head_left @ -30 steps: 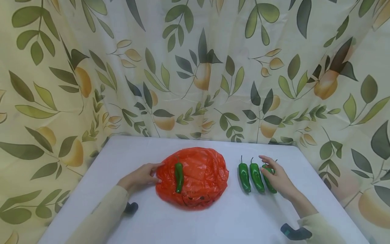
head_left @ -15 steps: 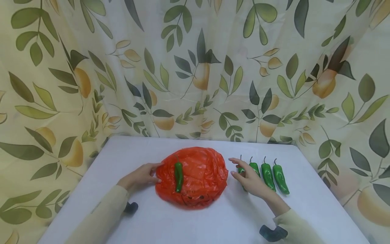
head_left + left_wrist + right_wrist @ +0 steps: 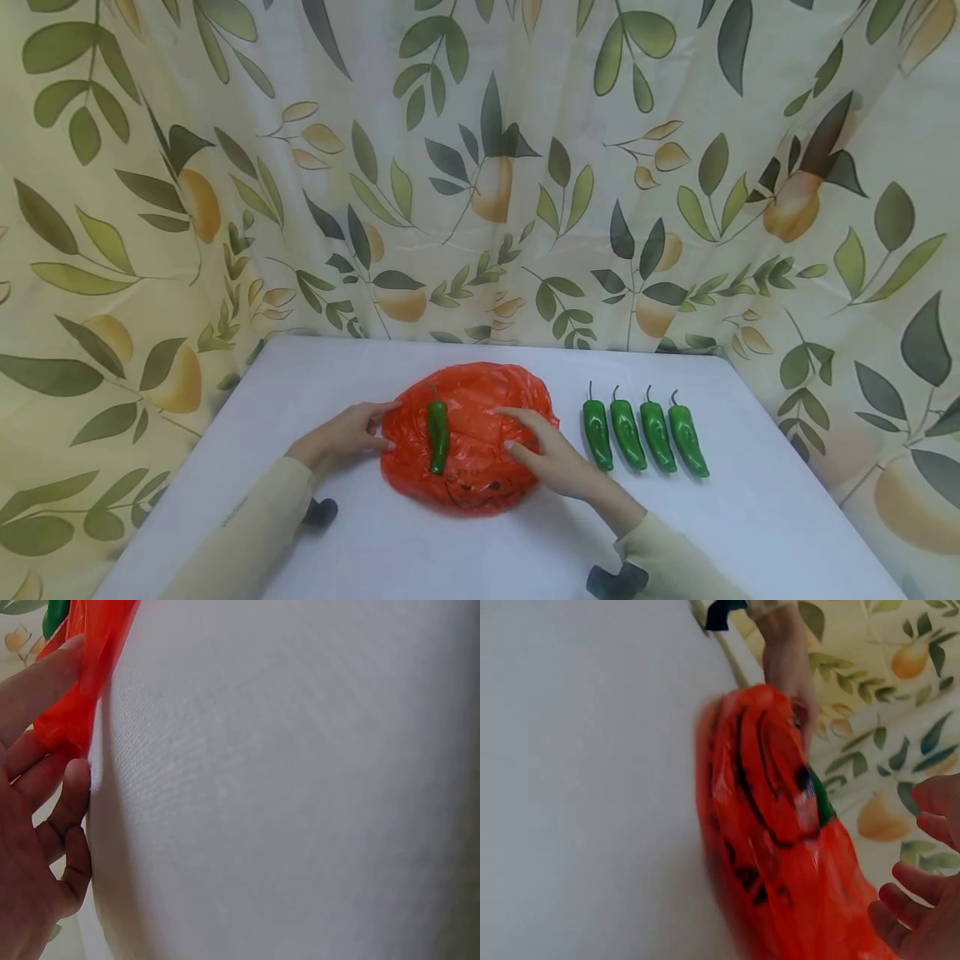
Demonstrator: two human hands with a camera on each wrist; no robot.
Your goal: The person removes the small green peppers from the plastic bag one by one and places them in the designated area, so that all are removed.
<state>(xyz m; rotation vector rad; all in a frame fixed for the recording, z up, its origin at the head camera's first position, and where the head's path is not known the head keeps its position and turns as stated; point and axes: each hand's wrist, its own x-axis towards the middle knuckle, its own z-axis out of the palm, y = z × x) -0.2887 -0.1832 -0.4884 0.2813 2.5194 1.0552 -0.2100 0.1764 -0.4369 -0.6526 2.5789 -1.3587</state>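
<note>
A crumpled red plastic bag point(image 3: 483, 387) with black print lies in the middle of the table. One green chili pepper point(image 3: 438, 437) rests on its left part. My left hand point(image 3: 345, 435) holds the bag's left edge; in the left wrist view, its thumb and fingers pinch the red plastic point(image 3: 105, 645). Over the right part of the bag hovers my right hand point(image 3: 555, 460), fingers spread and nothing between them. The right wrist view shows this hand point(image 3: 926, 900) with relaxed fingers beside the bag point(image 3: 765, 802).
Several green chili peppers point(image 3: 626, 435) lie in a row right of the bag, stems pointing away. The white table point(image 3: 450, 558) ends at a curtain point(image 3: 480, 275) printed with leaves and fruit. Dark straps point(image 3: 617, 579) sit at both wrists.
My right hand has moved left from above the pepper row to above the red bag, uncovering all the peppers in the row. The left hand stays at the bag's edge.
</note>
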